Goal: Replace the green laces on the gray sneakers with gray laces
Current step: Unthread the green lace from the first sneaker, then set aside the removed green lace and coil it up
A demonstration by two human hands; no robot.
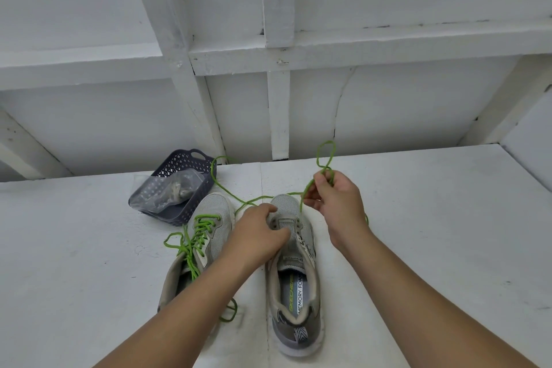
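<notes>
Two gray sneakers stand side by side on the white table, toes pointing away. The left sneaker (206, 233) still carries its green laces (198, 236), loosened and trailing toward me. The right sneaker (294, 275) shows bare eyelets. My left hand (257, 233) grips its tongue and front, fingers curled. My right hand (334, 200) pinches a loose green lace (325, 155) lifted above the toe, a loop standing up over the fingers. That lace trails left across the table toward the basket.
A dark gray perforated basket (191, 164) sits tilted behind the left sneaker, holding a clear plastic bag (170, 191) with grayish contents. A white paneled wall rises right behind the table (418, 233).
</notes>
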